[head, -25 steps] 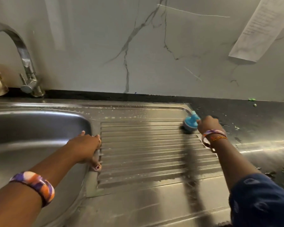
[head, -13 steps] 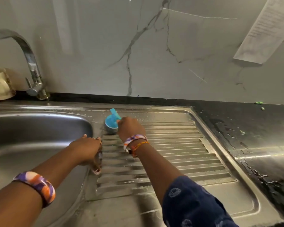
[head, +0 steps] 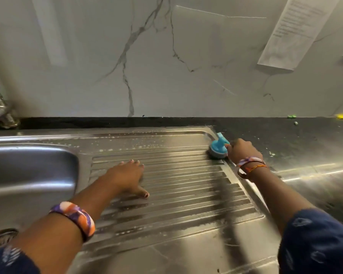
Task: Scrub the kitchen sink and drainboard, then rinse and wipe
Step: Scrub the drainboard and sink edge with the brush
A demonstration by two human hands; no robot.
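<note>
Brush (head: 218, 150) handle points far-right | right hand (head: 243, 152) grips it | left hand (head: 127, 177) flat on drainboard (head: 186, 194)

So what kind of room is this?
A home kitchen, most likely: a stainless steel sink basin with a ribbed drainboard, a tap base at the marble-look wall, and a blue scrub brush at work.

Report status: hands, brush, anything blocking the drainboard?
Right hand grips blue brush at drainboard's far right corner. Left hand flat on ridges. Nothing blocking.
</note>
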